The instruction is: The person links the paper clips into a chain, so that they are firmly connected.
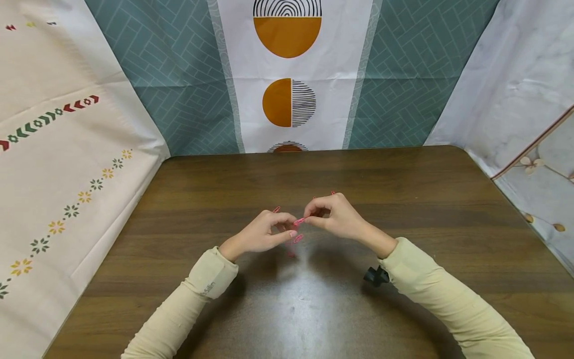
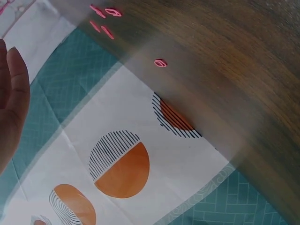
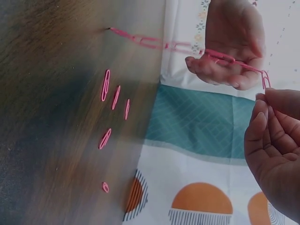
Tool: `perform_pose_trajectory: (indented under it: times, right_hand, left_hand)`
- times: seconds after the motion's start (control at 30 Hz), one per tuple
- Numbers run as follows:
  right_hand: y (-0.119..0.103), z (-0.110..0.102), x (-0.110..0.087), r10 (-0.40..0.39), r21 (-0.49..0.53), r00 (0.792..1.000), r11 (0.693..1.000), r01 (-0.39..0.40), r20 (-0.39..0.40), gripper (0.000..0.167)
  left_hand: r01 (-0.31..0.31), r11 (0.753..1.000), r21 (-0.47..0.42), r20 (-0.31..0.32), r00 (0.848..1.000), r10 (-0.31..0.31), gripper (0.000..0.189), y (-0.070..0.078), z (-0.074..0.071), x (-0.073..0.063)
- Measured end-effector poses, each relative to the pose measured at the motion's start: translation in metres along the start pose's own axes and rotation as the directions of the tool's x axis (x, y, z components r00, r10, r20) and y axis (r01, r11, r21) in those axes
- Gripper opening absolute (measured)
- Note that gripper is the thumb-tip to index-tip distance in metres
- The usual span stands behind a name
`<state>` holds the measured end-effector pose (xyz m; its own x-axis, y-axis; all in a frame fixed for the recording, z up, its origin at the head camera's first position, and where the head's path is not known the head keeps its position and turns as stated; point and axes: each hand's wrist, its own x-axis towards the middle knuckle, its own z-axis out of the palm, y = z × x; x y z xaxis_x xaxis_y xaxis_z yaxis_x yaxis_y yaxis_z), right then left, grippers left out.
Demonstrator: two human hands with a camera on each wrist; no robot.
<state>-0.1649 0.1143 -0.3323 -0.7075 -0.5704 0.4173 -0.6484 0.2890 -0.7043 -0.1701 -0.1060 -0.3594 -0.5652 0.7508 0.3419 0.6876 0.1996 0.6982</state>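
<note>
My right hand (image 1: 336,217) pinches the end link of a pink paper clip chain (image 3: 220,57) between thumb and forefinger. From those fingertips the chain hangs toward the table, its lower links blurred in the right wrist view. Close to the chain's upper links is my left hand (image 1: 262,232), thumb and forefinger apart and fingers loosely bent. In the right wrist view the chain crosses in front of its fingers; whether they touch it is unclear. Only part of the left hand (image 2: 14,89) shows at the edge of the left wrist view.
Several loose pink paper clips (image 3: 106,85) lie on the brown wooden table (image 1: 215,184) beyond my hands. One loose clip (image 2: 161,63) lies apart from the others. Patterned cloths (image 1: 188,94) hang behind and beside the table. A black object (image 1: 376,275) sits at my right cuff.
</note>
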Motion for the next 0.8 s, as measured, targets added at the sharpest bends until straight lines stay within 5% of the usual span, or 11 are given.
perform_pose_trajectory:
  times: [0.27,0.6,0.8]
  right_hand:
    - [0.001,0.001,-0.001,0.025,0.006,1.0,1.0,-0.025,0.001,0.009]
    - [0.003,0.003,-0.001,0.031,0.026,0.999,0.999,-0.031,0.01,0.005]
    - [0.012,0.002,-0.003,0.082,0.069,0.995,0.994,-0.086,0.059,0.005]
  left_hand:
    - [-0.058,0.998,0.028,-0.071,0.996,0.059,0.012,-0.001,0.004,0.003]
    - [-0.134,0.986,0.1,-0.192,0.97,0.151,0.012,0.0,0.007,0.006]
    - [-0.08,0.993,0.092,-0.213,0.972,0.098,0.015,0.004,0.002,-0.001]
